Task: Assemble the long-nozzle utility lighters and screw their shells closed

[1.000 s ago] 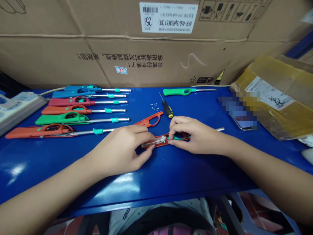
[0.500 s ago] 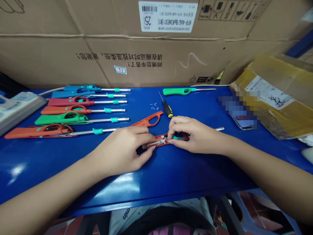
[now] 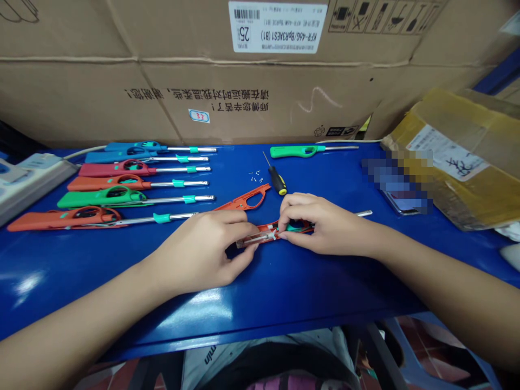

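Between my hands on the blue table lies an opened orange long-nozzle lighter (image 3: 266, 236), its inner parts showing. My left hand (image 3: 217, 246) is closed on its handle end, thumb and fingers around a clear fuel tank (image 3: 247, 239). My right hand (image 3: 319, 223) pinches the lighter near its trigger, where a green part (image 3: 296, 228) shows. The metal tube (image 3: 364, 213) sticks out to the right beyond that hand. Behind my left hand rests the loose orange shell half (image 3: 244, 201). A screwdriver (image 3: 277, 180) and several small screws (image 3: 255, 176) lie just beyond.
Several lighters in blue, red, orange and green, such as this green one (image 3: 101, 198), lie in a row at left beside a power strip (image 3: 32, 176). A green lighter (image 3: 294, 151) is at the back. A phone (image 3: 400, 195) and a taped carton (image 3: 459, 162) stand right. A large cardboard box (image 3: 162, 32) walls the back.
My left fingertips have shifted slightly, so the clear tank's end shows more plainly. Both hands otherwise stay in place on the lighter.
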`<state>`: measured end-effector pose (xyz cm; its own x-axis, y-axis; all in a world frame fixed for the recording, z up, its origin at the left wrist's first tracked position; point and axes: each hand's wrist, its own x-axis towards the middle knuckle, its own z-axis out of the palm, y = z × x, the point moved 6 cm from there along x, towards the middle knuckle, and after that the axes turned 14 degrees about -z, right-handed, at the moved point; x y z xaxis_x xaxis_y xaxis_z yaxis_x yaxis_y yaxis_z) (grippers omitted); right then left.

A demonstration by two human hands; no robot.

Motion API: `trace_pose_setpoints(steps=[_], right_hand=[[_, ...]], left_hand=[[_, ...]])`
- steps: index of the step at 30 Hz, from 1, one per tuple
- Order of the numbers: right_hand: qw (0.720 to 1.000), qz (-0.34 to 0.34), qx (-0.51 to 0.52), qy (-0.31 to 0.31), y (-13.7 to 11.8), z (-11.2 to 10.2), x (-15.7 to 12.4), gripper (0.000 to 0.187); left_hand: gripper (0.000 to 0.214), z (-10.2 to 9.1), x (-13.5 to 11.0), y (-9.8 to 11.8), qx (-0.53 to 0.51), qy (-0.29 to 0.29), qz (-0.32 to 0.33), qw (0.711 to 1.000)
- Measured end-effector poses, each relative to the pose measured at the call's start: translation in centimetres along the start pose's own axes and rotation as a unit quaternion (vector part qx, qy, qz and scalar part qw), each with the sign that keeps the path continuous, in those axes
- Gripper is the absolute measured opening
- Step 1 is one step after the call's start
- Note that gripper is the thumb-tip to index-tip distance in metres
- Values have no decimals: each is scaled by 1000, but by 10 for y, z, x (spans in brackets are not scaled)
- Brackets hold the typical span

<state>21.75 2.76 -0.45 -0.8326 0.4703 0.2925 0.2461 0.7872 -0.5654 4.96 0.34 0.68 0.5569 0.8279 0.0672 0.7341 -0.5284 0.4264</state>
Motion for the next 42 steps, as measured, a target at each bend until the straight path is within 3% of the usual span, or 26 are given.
trace_pose_setpoints(steps=[42], right_hand=[[1000,-22,-5,-17,0,1,0,13]], left_hand=[[28,7,-1,-4,-18,-35,13,999]])
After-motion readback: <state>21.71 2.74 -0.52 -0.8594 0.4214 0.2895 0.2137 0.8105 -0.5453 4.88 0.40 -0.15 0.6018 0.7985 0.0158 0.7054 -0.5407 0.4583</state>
